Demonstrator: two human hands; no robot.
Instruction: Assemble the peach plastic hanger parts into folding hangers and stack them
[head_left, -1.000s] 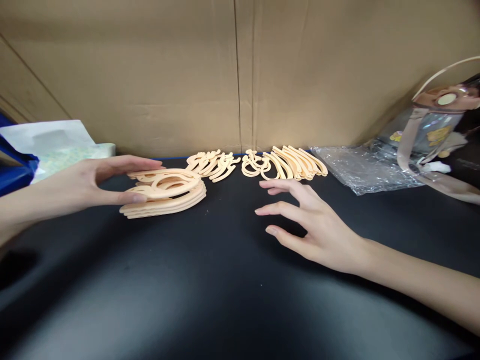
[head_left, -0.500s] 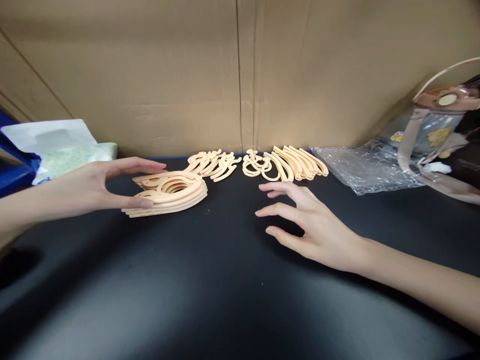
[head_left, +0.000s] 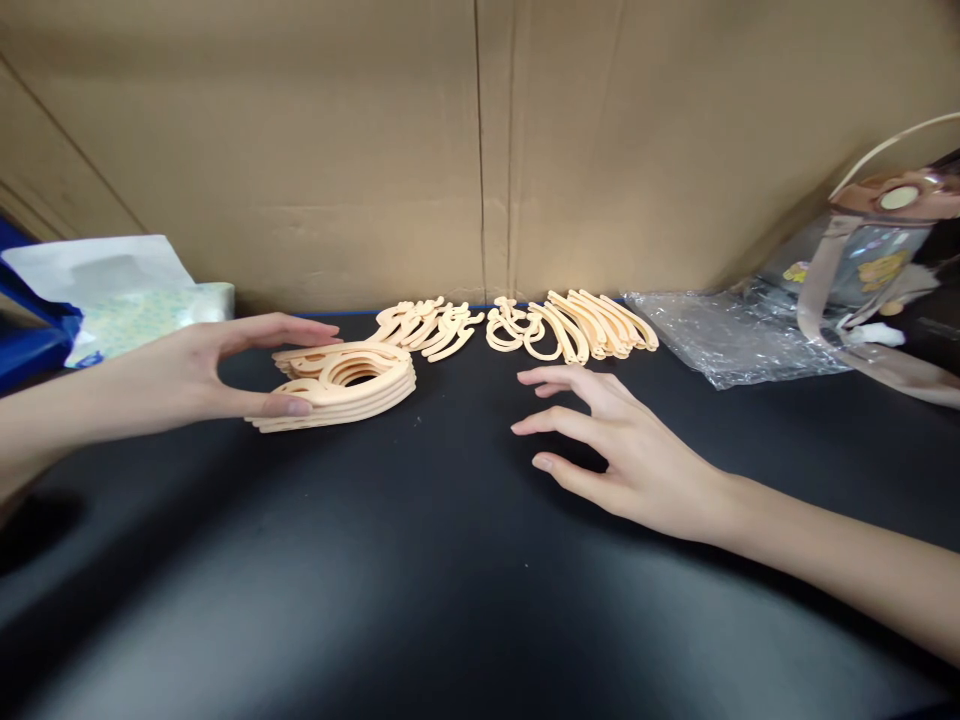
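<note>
A stack of several cream, curved flat pieces with a round opening (head_left: 375, 397) lies on the black table (head_left: 420, 570), left of centre. My left hand (head_left: 202, 375) is at the stack's left end, thumb along the near side and fingers over the far side, spread apart; whether it touches the stack is hard to tell. Over the table right of centre, my right hand (head_left: 622, 445) has its fingers apart and holds nothing. Behind it lies a row of cream curved pieces (head_left: 600, 325). Smaller cream pieces (head_left: 427, 328) lie left of that row.
Brown cardboard (head_left: 360, 150) stands along the back edge. A patterned packet with a white flap (head_left: 127, 310) sits at the left. Clear plastic wrap (head_left: 731, 335) and a bottle with a strap (head_left: 874, 255) are at the right.
My left hand has shifted very slightly to the right along the stack. The right hand is nearly still.
</note>
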